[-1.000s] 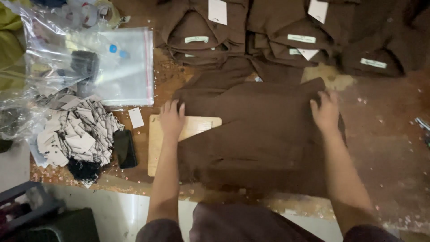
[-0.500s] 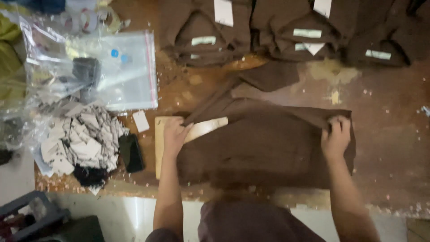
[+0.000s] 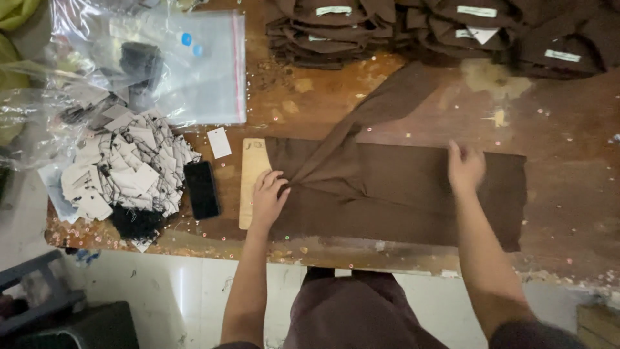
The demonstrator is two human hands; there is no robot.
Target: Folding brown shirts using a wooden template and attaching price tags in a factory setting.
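A brown garment point(image 3: 400, 194) lies folded into a long band on the worn wooden table point(image 3: 568, 226). One sleeve point(image 3: 381, 110) stretches up and to the right from its left end. My left hand point(image 3: 270, 197) pinches the cloth at the base of that sleeve, over a light wooden folding board point(image 3: 252, 181) that pokes out to the left. My right hand point(image 3: 466, 169) presses flat on the upper edge of the band, right of centre.
Stacks of folded brown garments point(image 3: 452, 26) with white labels line the table's far edge. At left lie a pile of paper tags point(image 3: 123, 174), a black phone point(image 3: 202, 189), a loose white tag point(image 3: 219, 142) and clear plastic bags point(image 3: 181, 64).
The garment's upper part has been folded down, making a narrower band. A sleeve now trails up to the right. My right hand moved left along the top edge; my left hand gathered the cloth.
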